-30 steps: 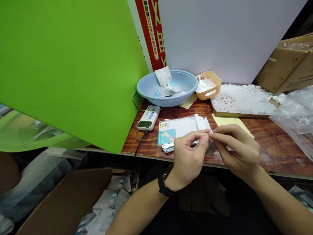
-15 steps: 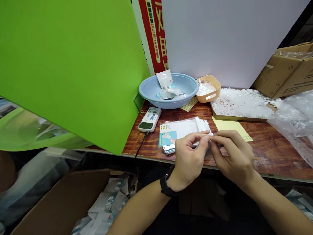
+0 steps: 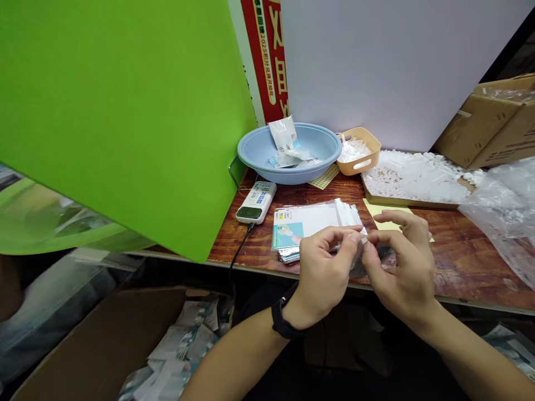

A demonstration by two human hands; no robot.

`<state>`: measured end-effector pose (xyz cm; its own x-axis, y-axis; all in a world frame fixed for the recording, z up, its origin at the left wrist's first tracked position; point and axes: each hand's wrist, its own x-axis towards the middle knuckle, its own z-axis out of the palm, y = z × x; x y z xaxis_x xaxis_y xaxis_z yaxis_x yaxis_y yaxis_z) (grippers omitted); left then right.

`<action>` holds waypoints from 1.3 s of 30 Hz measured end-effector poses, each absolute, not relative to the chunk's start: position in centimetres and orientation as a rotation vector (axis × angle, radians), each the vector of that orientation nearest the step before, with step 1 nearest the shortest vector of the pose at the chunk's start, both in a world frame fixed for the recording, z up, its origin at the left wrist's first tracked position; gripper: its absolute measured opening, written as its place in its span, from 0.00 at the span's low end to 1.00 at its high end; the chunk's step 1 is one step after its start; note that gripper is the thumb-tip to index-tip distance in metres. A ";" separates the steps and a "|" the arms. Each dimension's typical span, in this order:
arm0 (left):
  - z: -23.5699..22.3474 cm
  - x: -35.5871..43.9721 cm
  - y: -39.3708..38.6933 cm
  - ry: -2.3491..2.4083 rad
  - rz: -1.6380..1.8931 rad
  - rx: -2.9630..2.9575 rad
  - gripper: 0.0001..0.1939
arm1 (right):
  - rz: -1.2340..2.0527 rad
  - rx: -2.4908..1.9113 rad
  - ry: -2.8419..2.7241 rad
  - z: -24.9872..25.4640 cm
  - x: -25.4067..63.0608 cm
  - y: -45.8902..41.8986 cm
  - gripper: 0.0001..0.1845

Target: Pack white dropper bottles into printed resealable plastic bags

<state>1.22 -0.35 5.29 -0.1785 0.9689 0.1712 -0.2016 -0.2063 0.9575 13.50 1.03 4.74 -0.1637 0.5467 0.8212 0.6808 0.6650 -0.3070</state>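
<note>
A small clear plastic bag (image 3: 358, 260) hangs below my fingertips, just over the table's front edge. My left hand (image 3: 328, 267), with a black band on its wrist, pinches the bag's top edge between thumb and index finger. Close beside it, my right hand (image 3: 401, 267) has thumb and a finger together at the same edge, with another finger raised. A tiny whitish piece shows between the fingertips, too small to make out. Behind my left hand lies a stack of printed packaging bags (image 3: 317, 216) with white and teal fronts, partly covered by that hand.
A blue basin (image 3: 288, 174) holds several packets. Beside it are an orange basket (image 3: 355, 167) of white pieces and a cardboard tray (image 3: 409, 201) of white bits. A white device (image 3: 258, 197) with a cable, yellow sheets (image 3: 378, 210) and a green panel (image 3: 137, 111) stand around.
My right hand's fingers have spread, with one finger lifting and the thumb moving slightly at the bag's edge. My left hand keeps its pinch. The view has shifted a little.
</note>
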 end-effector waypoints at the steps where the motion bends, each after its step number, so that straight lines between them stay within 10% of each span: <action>1: 5.3 1.2 -0.3 1.056 1.560 1.090 0.06 | -0.132 -0.993 -1.828 4.8 13.5 1.0 0.04; 39: 5.2 1.5 0.1 1.092 1.598 1.029 0.05 | 0.057 -1.122 -1.836 5.3 13.7 1.7 0.11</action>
<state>1.54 0.13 5.24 -0.2335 0.9627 0.1367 -0.2227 -0.1898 0.9562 13.69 1.68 5.30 -0.1282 0.7109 0.6915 0.6666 0.5780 -0.4706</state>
